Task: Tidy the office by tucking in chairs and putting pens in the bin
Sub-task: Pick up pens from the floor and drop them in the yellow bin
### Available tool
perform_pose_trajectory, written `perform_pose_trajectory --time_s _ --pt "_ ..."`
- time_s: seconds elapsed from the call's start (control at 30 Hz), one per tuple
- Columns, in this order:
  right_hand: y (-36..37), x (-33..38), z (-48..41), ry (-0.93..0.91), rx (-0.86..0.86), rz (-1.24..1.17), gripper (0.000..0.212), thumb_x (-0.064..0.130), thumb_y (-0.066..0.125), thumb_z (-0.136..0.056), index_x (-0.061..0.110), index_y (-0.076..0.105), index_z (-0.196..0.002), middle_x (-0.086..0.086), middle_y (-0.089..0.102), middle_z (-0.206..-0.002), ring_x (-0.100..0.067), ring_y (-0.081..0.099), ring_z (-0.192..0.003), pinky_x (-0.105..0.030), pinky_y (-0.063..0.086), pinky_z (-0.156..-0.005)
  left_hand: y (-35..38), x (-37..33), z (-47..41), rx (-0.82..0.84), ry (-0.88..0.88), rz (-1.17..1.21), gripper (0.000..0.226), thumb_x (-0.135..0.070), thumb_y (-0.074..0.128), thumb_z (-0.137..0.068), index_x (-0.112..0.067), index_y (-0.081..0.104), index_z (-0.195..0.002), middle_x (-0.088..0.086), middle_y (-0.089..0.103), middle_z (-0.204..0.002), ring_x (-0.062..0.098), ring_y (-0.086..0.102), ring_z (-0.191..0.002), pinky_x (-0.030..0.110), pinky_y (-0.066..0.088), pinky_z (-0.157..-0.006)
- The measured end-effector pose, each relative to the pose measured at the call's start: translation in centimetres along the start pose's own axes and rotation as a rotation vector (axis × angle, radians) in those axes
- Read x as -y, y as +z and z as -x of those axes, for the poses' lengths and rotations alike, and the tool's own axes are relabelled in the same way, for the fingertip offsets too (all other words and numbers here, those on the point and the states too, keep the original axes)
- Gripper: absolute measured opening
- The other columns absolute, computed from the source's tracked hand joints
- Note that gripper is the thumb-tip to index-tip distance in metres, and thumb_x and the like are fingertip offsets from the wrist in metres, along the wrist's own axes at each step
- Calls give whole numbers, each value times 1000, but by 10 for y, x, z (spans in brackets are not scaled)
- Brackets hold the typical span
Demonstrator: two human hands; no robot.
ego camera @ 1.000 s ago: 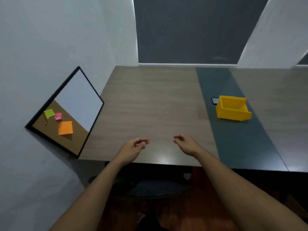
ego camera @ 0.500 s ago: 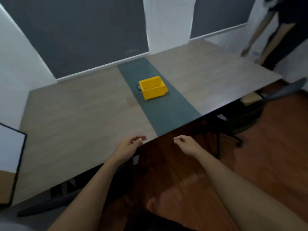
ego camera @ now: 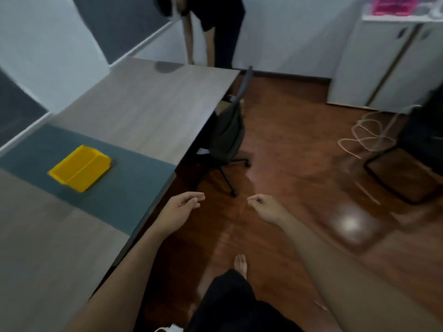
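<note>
On the far left stands a smooth white wall [ego camera: 36,44] with flat dark grey panels [ego camera: 119,17] set into it. Below it is a long table [ego camera: 143,104] with a pale wood-grain top and a straight edge. A dull blue-green strip [ego camera: 134,178] runs across the top like a flat mat. On that strip, on the left side, sits the yellow bin [ego camera: 80,167]. It is a shiny plastic box with thin walls and a line down the middle, and I can see nothing in it. No pens show in this view.

Near the middle, the left hand [ego camera: 181,210] floats just past the table edge, over the floor. Its fingers are bent loosely with the tips near the thumb, and it holds nothing. The right hand [ego camera: 266,208] floats beside it, a little apart. Its fingers are curled in, thumb touching the first finger, and it is bare too.

Farther back, a dark office chair [ego camera: 230,130] with a curved back and thin wheeled legs stands at the table edge, its seat partly under the top. Behind it another person [ego camera: 215,25] in dark clothes bends down.

The floor [ego camera: 287,130] is glossy red-brown wood with a bright round shine. Near the bottom shows a bare foot [ego camera: 241,263]. On the far right lie pale looped cables [ego camera: 366,137], and a smooth white cabinet [ego camera: 388,63] stands against the wall.
</note>
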State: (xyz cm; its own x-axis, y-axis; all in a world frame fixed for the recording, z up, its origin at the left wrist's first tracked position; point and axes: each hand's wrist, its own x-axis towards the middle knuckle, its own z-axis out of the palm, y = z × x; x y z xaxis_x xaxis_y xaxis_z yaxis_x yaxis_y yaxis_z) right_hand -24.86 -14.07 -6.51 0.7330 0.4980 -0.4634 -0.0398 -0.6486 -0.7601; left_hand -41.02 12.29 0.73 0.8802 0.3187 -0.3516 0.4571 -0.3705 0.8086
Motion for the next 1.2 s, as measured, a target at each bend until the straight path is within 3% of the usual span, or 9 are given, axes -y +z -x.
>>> perform_pose_trajectory --time_s 0.1,0.23,0.43,0.63,0.73,0.87,0.97,1.03,1.2 --pt "-47 -44 8 82 -121 -66 29 33 58 -109 19 75 -127 2 74 -115 -25 73 -109 -30 55 -80 43 -40 -51 143 37 -40 31 -29 49 -114 -32 70 -137 -19 74 -131 -3 71 -117 22 50 -94" --pt "-105 -100 17 182 -286 -161 24 26 63 -106 15 78 -120 -1 77 -122 -18 70 -117 -30 50 -100 107 -92 -114 304 97 -101 31 -28 50 -113 -34 71 -135 -23 75 -127 -4 71 -116 26 51 -98" --pt "-184 -160 38 362 -427 -258 27 30 63 -106 16 77 -123 -2 75 -127 -18 67 -118 -25 45 -92 200 -158 -196 531 154 -152 29 -30 53 -113 -34 70 -136 -22 74 -130 2 69 -123 30 51 -102" --pt "-253 -213 60 486 -605 -328 28 25 62 -106 11 77 -124 -6 76 -118 -19 68 -109 -23 44 -84 295 -218 -249 707 202 -181 27 -25 52 -113 -33 71 -131 -19 75 -128 -3 72 -114 26 55 -96" --pt "-272 -241 75 547 -679 -403 27 23 60 -107 12 77 -125 -15 79 -115 -30 74 -103 -26 53 -73 343 -241 -261 820 227 -236 29 -19 51 -113 -22 70 -135 -8 75 -130 0 72 -114 25 58 -99" --pt "-276 -283 101 616 -760 -546 28 23 60 -106 10 77 -124 -11 77 -124 -26 71 -117 -42 56 -104 408 -264 -265 962 279 -350 31 -18 49 -114 -15 70 -138 -3 74 -130 11 73 -117 15 55 -92" --pt "-269 -313 122 668 -795 -657 21 26 60 -105 20 78 -115 -6 78 -123 -25 71 -119 -40 54 -92 454 -277 -262 1039 277 -414 31 -20 49 -114 -18 71 -135 -6 75 -129 12 73 -116 27 56 -95" --pt "-265 -332 134 692 -813 -697 22 26 60 -105 21 78 -116 -5 77 -126 -23 70 -122 -41 53 -96 480 -284 -257 1067 269 -461 30 -21 49 -114 -20 72 -134 -7 76 -129 11 73 -116 30 55 -96" --pt "-254 -393 170 777 -785 -780 25 25 59 -106 13 79 -113 -8 77 -123 -26 71 -118 -39 53 -93 553 -289 -226 1106 232 -528 33 -12 46 -114 -6 67 -139 5 72 -134 21 70 -118 0 50 -75"
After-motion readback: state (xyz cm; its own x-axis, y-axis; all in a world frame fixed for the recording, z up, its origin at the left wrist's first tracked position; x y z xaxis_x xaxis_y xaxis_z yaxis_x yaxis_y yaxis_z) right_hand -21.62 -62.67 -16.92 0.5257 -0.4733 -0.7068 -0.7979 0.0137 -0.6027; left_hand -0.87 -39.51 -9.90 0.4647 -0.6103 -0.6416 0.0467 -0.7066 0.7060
